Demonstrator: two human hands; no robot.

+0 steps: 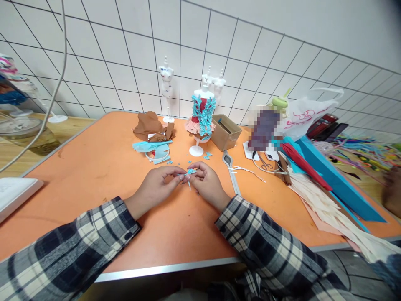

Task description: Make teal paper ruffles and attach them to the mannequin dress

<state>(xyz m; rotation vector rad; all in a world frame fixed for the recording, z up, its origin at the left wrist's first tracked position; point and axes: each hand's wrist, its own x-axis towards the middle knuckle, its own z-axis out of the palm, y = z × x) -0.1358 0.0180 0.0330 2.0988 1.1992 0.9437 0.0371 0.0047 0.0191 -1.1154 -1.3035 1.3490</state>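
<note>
Fingers: I see left hand and right hand pinched nearly closed on a small, pleated light-blue piece, above the smooth orange counter.
Light-blue piece: thin, crinkled; uneven pull could tear or unfold it.
Blue-ruffled white dress form: slim-stemmed; a knock could topple it.

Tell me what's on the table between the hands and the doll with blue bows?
Tiny blue scraps, plus a bow-shaped blue piece near the white base of the doll. The head view shows them.
</note>
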